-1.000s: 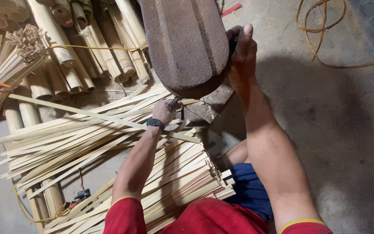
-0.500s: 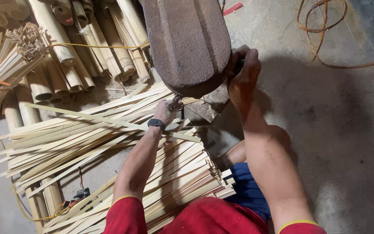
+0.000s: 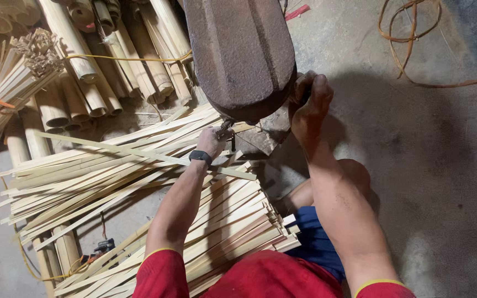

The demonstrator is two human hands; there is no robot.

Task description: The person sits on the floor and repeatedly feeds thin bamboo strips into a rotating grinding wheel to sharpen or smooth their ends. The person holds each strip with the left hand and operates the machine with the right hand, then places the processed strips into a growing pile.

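Note:
A heavy rusty brown machine head (image 3: pixel 241 52) hangs over the floor in front of me. My right hand (image 3: pixel 310 102) grips a dark handle at its right side. Under the machine's lower end, my left hand (image 3: pixel 212 140), with a black wristband, pinches a thin pale bamboo strip (image 3: pixel 155 157) that runs off to the left across a heap. Its fingertips are partly hidden by the machine. Red sleeves with yellow cuffs cover my upper arms.
Loose bamboo strips (image 3: pixel 89 182) fan out at left. A stacked bundle of cut strips (image 3: pixel 233 226) lies by my knee. Round bamboo tubes (image 3: pixel 84 72) and a tied bundle (image 3: pixel 6 94) lie at top left. A cord loop (image 3: pixel 409 49) rests on the concrete floor.
My right hand has slid down the machine's right side, from high on the edge to a lower grip. My left hand stays at the strip under the machine.

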